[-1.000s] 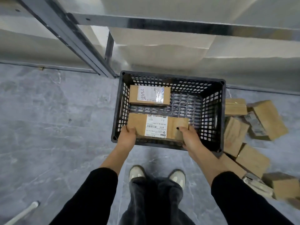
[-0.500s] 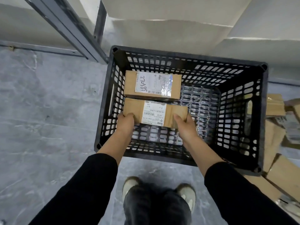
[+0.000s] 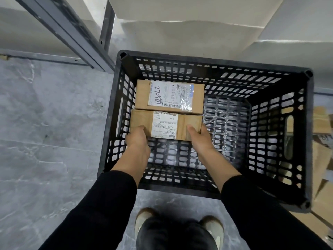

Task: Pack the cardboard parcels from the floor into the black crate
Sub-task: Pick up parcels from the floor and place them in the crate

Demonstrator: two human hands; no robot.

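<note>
Left grip (image 3: pixel 137 139): curled round the near-left corner of the held parcel, thumb on top, fingers tucked underneath out of sight.
Right grip (image 3: pixel 199 139): curled round the near-right corner of the same parcel, thumb lying on its top face.
Held parcel (image 3: pixel 164 125): flat brown cardboard box lying lengthwise left to right. A white printed label across its middle shows barcodes and "N705". It sits inside the black crate, close to the left wall, its far edge touching the other parcel. Whether it rests on the bottom I cannot tell.
Far parcel (image 3: pixel 169 96): similar brown box in the crate's far-left corner. Its white label lies under glossy film, with digits handwritten in black marker.
Black crate (image 3: pixel 212 63): slotted plastic with a hand slot in each side wall, standing on the grey floor (image 3: pixel 45 123).
Loose parcels (image 3: pixel 322 114): brown boxes on the floor just beyond the crate's right wall, partly seen through its slots.
Person: black sleeves, pale shoes (image 3: pixel 213 229) at the crate's near side.
</note>
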